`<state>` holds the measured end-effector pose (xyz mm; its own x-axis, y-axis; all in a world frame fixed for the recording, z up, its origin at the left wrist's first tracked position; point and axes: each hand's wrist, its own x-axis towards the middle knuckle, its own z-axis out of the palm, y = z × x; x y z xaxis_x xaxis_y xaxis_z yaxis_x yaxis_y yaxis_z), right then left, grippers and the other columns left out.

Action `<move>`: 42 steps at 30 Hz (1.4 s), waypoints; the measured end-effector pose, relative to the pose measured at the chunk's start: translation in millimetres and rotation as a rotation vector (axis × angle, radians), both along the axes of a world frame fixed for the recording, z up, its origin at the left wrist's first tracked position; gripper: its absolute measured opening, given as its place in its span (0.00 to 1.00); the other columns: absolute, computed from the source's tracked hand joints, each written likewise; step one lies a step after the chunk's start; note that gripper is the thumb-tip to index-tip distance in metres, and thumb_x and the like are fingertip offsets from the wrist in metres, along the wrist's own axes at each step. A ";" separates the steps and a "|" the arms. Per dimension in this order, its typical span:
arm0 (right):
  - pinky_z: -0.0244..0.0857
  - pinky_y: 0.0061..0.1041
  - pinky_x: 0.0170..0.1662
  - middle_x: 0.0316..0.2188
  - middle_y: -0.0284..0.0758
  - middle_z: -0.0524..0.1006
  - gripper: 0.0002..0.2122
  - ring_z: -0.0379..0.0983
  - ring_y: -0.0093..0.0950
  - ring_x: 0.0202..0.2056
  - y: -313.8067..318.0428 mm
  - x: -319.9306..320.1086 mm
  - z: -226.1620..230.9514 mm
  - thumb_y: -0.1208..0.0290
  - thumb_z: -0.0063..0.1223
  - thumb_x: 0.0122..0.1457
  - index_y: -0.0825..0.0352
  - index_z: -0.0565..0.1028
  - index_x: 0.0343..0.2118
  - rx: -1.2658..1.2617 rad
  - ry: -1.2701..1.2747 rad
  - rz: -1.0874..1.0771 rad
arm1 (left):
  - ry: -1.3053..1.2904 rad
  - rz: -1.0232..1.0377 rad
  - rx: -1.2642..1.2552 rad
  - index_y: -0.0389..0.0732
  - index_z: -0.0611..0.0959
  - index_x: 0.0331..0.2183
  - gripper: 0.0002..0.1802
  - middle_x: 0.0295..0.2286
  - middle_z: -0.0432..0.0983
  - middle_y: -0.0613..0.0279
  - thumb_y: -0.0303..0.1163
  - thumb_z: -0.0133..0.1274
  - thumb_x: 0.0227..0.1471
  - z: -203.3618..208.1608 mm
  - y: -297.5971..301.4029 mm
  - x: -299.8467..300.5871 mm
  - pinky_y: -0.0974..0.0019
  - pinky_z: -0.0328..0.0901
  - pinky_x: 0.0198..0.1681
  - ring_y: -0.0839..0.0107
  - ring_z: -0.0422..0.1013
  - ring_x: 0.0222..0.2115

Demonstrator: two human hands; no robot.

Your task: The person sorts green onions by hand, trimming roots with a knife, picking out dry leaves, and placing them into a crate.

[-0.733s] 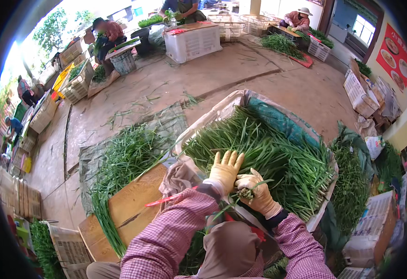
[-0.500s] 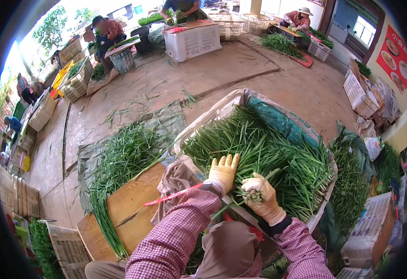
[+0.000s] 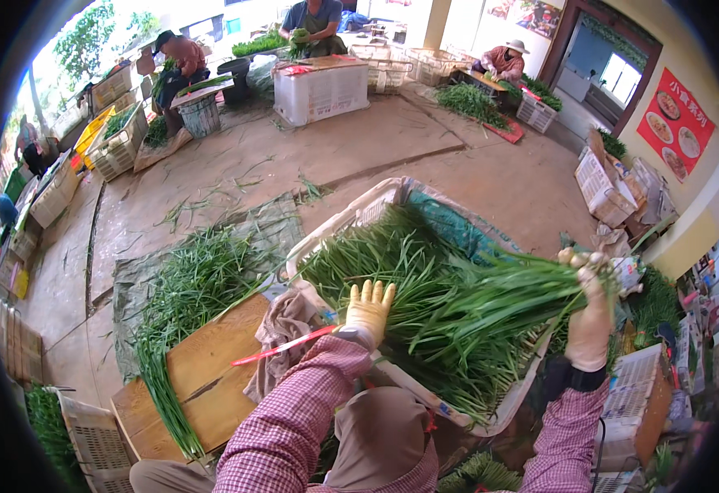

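Observation:
My left hand [image 3: 366, 312], in a pale yellow glove, lies with fingers spread on the chives [image 3: 359, 263] that fill a white plastic crate [image 3: 304, 245]. At the crate's right side, my gloved right hand [image 3: 589, 324] is raised and closed round the stalk ends of a bunch of chives [image 3: 491, 306]. The bunch's long leaves stretch leftward over the crate. A wooden board [image 3: 220, 349] sits left of the crate, with a small bundle of chives [image 3: 175, 403] along its left edge. A brownish cloth [image 3: 276, 324] and a red strip [image 3: 281, 345] lie between board and crate.
Loose chives [image 3: 191, 271] are heaped on a dark sheet [image 3: 125, 287] at the left. Another white crate [image 3: 635, 398] stands at the right. Across the concrete floor [image 3: 359, 140], several people work beside crates; one person [image 3: 314, 25] stands behind a white crate [image 3: 321, 94].
My right hand has swung up and right from the crate's near edge, drawing a bunch of chives with it. My left hand stays spread on the chives. The view has shifted slightly.

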<state>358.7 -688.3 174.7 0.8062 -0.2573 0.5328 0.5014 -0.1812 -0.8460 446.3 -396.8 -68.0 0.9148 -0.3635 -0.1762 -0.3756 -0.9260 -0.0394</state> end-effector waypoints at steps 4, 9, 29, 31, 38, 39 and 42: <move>0.64 0.30 0.58 0.47 0.41 0.77 0.12 0.74 0.30 0.50 -27.2 7.9 38.3 0.72 0.44 0.66 0.74 0.74 0.46 0.223 -0.025 0.085 | 0.004 -0.076 -0.060 0.50 0.45 0.69 0.64 0.68 0.45 0.48 0.56 0.65 0.41 48.3 11.2 -18.1 0.42 0.39 0.68 0.47 0.41 0.68; 0.65 0.29 0.58 0.48 0.41 0.78 0.14 0.73 0.28 0.50 -14.0 11.6 62.8 0.70 0.47 0.66 0.75 0.75 0.48 0.313 -0.090 0.124 | -0.227 -0.055 -0.473 0.50 0.58 0.66 0.53 0.65 0.53 0.47 0.49 0.64 0.42 91.5 59.8 -51.9 0.45 0.46 0.67 0.45 0.49 0.65; 0.64 0.35 0.53 0.43 0.38 0.78 0.10 0.74 0.32 0.45 328.7 -93.4 6.4 0.77 0.51 0.61 0.70 0.77 0.45 0.164 -0.089 0.494 | 0.875 0.142 -2.482 0.38 0.65 0.62 0.40 0.60 0.64 0.56 0.61 0.41 0.63 143.9 146.6 -268.7 0.56 0.54 0.63 0.64 0.61 0.60; 0.63 0.39 0.55 0.43 0.41 0.77 0.10 0.72 0.37 0.47 353.1 -115.3 -9.2 0.79 0.51 0.61 0.71 0.76 0.45 -0.025 -0.129 0.458 | 0.964 -0.003 -2.732 0.44 0.60 0.65 0.48 0.63 0.58 0.54 0.69 0.42 0.56 140.1 164.4 -277.1 0.44 0.49 0.65 0.58 0.57 0.63; 0.64 0.31 0.55 0.43 0.38 0.75 0.07 0.71 0.30 0.48 405.3 -183.3 -56.9 0.81 0.50 0.60 0.67 0.69 0.40 -0.008 -0.090 0.691 | 0.646 -0.288 -3.212 0.42 0.59 0.65 0.59 0.61 0.61 0.50 0.76 0.47 0.44 126.1 233.0 -322.3 0.34 0.50 0.64 0.47 0.60 0.61; 0.64 0.31 0.55 0.43 0.38 0.75 0.07 0.71 0.30 0.47 411.0 -193.4 -64.4 0.82 0.50 0.60 0.66 0.69 0.39 0.072 -0.073 0.769 | 0.637 -0.275 -3.226 0.42 0.60 0.64 0.60 0.61 0.62 0.50 0.76 0.49 0.44 122.1 241.0 -324.3 0.35 0.51 0.64 0.48 0.60 0.61; 0.63 0.37 0.57 0.40 0.38 0.76 0.12 0.73 0.33 0.45 415.1 -222.1 -86.9 0.82 0.59 0.55 0.63 0.68 0.37 -0.004 -0.054 0.844 | 0.625 -0.173 -3.262 0.39 0.64 0.62 0.52 0.59 0.64 0.47 0.69 0.51 0.50 72.4 263.7 -320.1 0.41 0.54 0.64 0.48 0.61 0.59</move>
<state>136.6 -273.2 87.8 0.7005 0.4215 0.5759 0.5099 0.2690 -0.8171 126.3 -133.2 4.4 0.9704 0.0415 0.2379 -0.0026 0.9869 -0.1612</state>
